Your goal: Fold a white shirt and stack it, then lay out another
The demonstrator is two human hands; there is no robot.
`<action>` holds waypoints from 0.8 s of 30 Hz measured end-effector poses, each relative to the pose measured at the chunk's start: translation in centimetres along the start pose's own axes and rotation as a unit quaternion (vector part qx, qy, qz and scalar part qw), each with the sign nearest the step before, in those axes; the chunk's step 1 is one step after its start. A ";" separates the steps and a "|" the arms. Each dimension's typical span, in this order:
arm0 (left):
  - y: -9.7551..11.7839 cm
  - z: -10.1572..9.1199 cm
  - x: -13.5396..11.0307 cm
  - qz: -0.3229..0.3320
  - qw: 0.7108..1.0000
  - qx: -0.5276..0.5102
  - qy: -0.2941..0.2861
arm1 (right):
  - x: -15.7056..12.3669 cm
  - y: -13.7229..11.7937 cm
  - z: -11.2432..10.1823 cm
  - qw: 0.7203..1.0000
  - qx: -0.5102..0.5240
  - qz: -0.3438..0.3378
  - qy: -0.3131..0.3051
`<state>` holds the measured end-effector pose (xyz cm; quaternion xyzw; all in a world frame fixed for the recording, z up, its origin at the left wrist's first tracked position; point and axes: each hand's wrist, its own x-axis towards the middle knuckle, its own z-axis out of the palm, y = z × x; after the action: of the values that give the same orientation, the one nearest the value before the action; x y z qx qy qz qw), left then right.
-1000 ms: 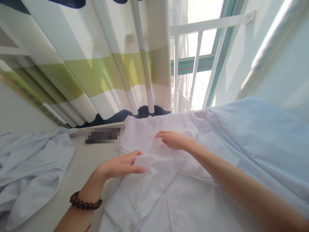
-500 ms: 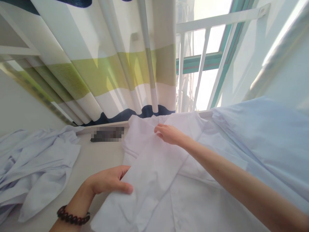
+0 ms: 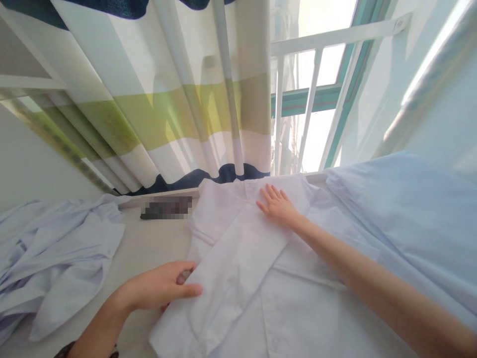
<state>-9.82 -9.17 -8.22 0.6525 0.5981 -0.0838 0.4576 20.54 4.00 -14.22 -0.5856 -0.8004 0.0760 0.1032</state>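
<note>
A white shirt lies spread on the table in front of me, its collar toward the window. One sleeve is folded diagonally across the body of the shirt. My left hand pinches the lower left edge of that sleeve, thumb on top and fingers tucked under the cloth. My right hand lies flat with fingers stretched out, pressing on the shirt near the collar at the top of the folded sleeve.
A crumpled pale blue-white garment lies at the left of the grey table. A light blue cloth covers the right side. A striped curtain and a barred window stand behind. A small dark object rests by the sill.
My left hand slid down and toward me along the sleeve's edge. My right hand went from curled fingers to flat and moved slightly right on the shirt near the collar.
</note>
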 end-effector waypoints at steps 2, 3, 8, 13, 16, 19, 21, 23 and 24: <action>2.1 -0.8 0.4 -0.067 0.977 0.133 0.150 | 0.2 1.1 0.4 1.000 -0.003 0.028 -0.013; 3.4 -1.1 1.0 -0.074 0.951 0.192 0.230 | 0.3 1.4 0.7 0.999 -0.005 0.030 -0.014; 10.1 1.0 7.1 0.138 0.877 0.283 0.364 | 0.2 1.9 0.8 0.999 -0.012 0.024 -0.019; 10.0 5.0 12.7 0.236 0.848 0.307 0.363 | -1.5 4.8 -0.1 0.999 -0.034 -0.023 -0.019; 8.6 5.1 13.6 0.234 0.853 0.315 0.345 | -2.2 6.1 0.1 0.999 -0.029 -0.022 0.018; 8.4 4.1 13.8 0.219 0.860 0.325 0.327 | -1.9 6.1 0.3 0.999 -0.023 -0.009 0.031; 8.8 3.6 13.8 0.208 0.864 0.331 0.317 | -1.6 5.8 0.2 0.999 -0.020 -0.005 0.024; 9.1 3.3 13.8 0.197 0.869 0.333 0.309 | -1.7 5.8 -0.3 1.000 -0.011 -0.015 0.004; 9.2 3.3 13.8 0.193 0.871 0.333 0.305 | -2.0 5.9 -0.7 1.000 -0.002 -0.024 -0.012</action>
<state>3.25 -0.51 -14.59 0.8619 0.5065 0.0157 0.0147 26.69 3.88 -15.16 -0.5657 -0.8153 0.0791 0.0944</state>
